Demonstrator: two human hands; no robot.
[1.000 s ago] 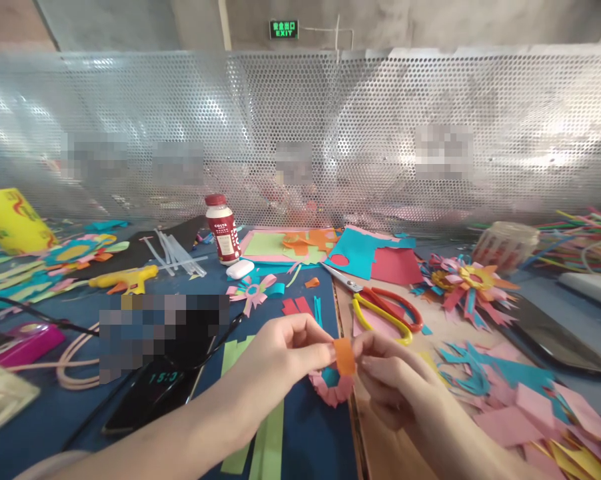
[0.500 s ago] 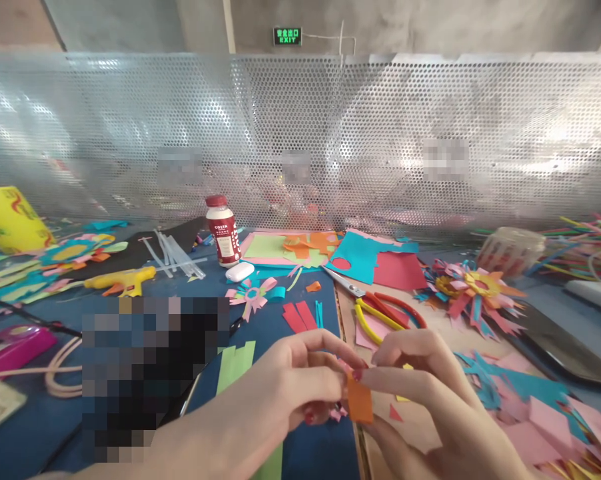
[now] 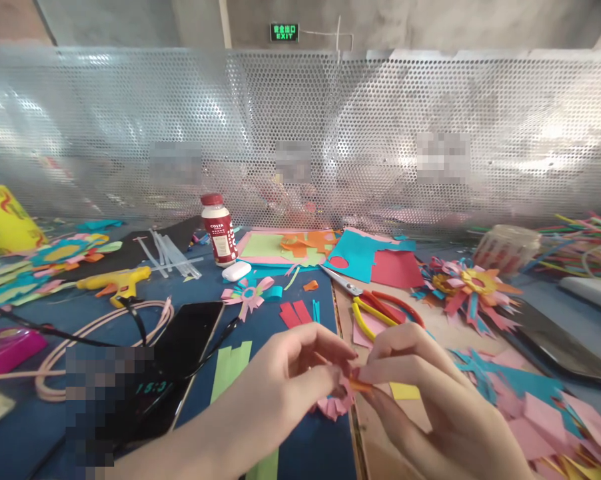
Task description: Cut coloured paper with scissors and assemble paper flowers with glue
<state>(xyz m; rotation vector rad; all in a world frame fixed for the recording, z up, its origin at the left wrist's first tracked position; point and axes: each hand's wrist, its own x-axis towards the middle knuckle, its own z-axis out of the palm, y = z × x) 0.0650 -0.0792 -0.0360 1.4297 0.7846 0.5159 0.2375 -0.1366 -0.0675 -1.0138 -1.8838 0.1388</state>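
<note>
My left hand (image 3: pixel 300 373) is closed around a ruffled pink paper piece (image 3: pixel 336 404), which shows below its fingers. Close against it, my right hand (image 3: pixel 415 387) pinches a small orange paper piece (image 3: pixel 361 386), now seen nearly edge-on where the two hands meet. Green paper strips (image 3: pixel 230 367) lie beside the left forearm. Beyond the hands are red paper strips (image 3: pixel 295 313) and scissors (image 3: pixel 380 310) with yellow and red handles. A yellow paper piece (image 3: pixel 404 391) rests under the right hand.
A pink and blue paper flower (image 3: pixel 249 295), white case (image 3: pixel 236 271) and bottle (image 3: pixel 219 230) stand or lie farther back. At left are a yellow glue gun (image 3: pixel 115 283), cables and a phone (image 3: pixel 193 340). Paper scraps (image 3: pixel 540 420) and a colourful flower (image 3: pixel 473 287) lie right.
The orange paper has turned from facing the camera to nearly edge-on between my hands. More of the ruffled pink piece shows beneath my left hand. The view has shifted slightly.
</note>
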